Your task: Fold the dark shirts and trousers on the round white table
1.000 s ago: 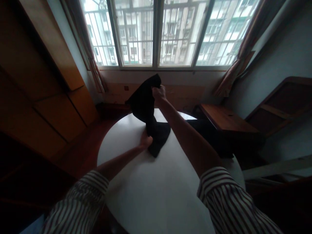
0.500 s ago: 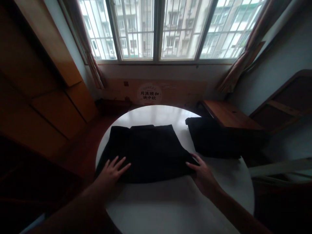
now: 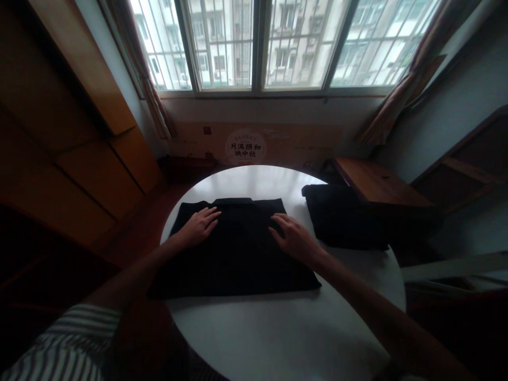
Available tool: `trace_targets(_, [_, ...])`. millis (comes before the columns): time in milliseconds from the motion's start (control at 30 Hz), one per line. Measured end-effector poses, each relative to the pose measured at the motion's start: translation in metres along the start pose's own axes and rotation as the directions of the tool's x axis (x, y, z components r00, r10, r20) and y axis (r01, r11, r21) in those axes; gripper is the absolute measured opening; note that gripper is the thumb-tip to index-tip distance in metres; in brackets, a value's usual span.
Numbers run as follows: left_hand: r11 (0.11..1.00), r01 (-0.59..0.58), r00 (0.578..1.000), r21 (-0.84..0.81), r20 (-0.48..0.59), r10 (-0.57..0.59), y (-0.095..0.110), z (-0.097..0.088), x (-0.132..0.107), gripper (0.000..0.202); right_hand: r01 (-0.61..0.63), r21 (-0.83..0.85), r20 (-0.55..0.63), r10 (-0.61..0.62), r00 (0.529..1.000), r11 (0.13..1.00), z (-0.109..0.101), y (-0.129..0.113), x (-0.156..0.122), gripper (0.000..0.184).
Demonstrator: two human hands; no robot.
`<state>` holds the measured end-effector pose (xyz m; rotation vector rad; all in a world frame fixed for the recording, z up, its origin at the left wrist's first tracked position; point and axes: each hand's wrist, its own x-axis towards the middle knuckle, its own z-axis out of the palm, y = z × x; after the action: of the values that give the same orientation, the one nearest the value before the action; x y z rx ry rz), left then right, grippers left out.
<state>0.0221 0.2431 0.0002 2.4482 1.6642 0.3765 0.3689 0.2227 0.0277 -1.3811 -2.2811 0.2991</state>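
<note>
A: Surroundings, biggest first?

B: Barred window across the back, curtains at both ends. Wooden cabinets on the left. Round white worktop in the centre. Low wooden side table to the right of it, dark wooden frame further right against the wall. Cardboard box with a printed round label under the sill.

A: On the worktop?

B: Black garment spread flat, covering most of the left and middle, near-left corner over the edge. Second dark cloth pile at the right rim, just beside the garment, not clearly touching. Nothing between the hands and the garment.

A: Hands?

B: Left hand flat on the garment's upper left, palm down, fingers loosely spread, pointing toward the window. Right hand flat on the upper right, fingers spread too. Neither pinches or grips anything, both just press on the fabric. Striped sleeve visible on the left arm, bottom-left corner.

A: Change from half a second ago?

B: Both hands were at the garment's near edge, left at the lower-left corner, right at the lower-right. Now both sit further up, nearer the far edge and closer together. The garment is still flat in about the same spot. A second ago it was held up bunched, right hand lifting it.
</note>
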Motion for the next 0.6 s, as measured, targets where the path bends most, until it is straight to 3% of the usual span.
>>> trace_targets(33, [0.999,0.031,0.999,0.024,0.025,-0.032,-0.003,0.006,0.016,0.05,-0.01,-0.032,0.009,0.01,1.0,0.999,0.009,-0.002,0.016,0.042])
trace_targets(100, [0.994,0.093,0.991,0.054,0.092,-0.098,-0.008,0.016,0.038,0.054,-0.149,-0.102,0.022,0.152,0.988,0.983,0.024,0.001,0.044,0.049])
trace_targets(167, [0.99,0.127,0.983,0.059,0.128,-0.133,-0.01,0.022,0.047,0.058,-0.31,-0.144,0.038,0.318,0.947,0.94,0.032,0.011,0.064,0.051])
trace_targets(233, [0.99,0.129,0.983,0.053,0.126,-0.135,-0.011,0.026,0.048,0.06,-0.378,-0.149,0.066,0.391,0.918,0.914,0.034,0.023,0.075,0.042])
trace_targets(333, [0.99,0.133,0.982,0.052,0.125,-0.138,-0.012,0.027,0.045,0.062,-0.357,-0.137,0.079,0.369,0.926,0.924,0.031,0.034,0.08,0.025])
trace_targets(433, [0.99,0.134,0.984,0.034,0.115,-0.137,-0.011,0.026,0.047,0.062,-0.339,-0.144,0.054,0.349,0.935,0.93,0.028,0.037,0.081,0.022])
trace_targets(600, [0.979,0.188,0.976,-0.083,-0.094,-0.196,-0.01,0.027,0.045,0.052,-0.371,-0.203,0.021,0.383,0.924,0.906,0.031,0.03,0.074,0.027])
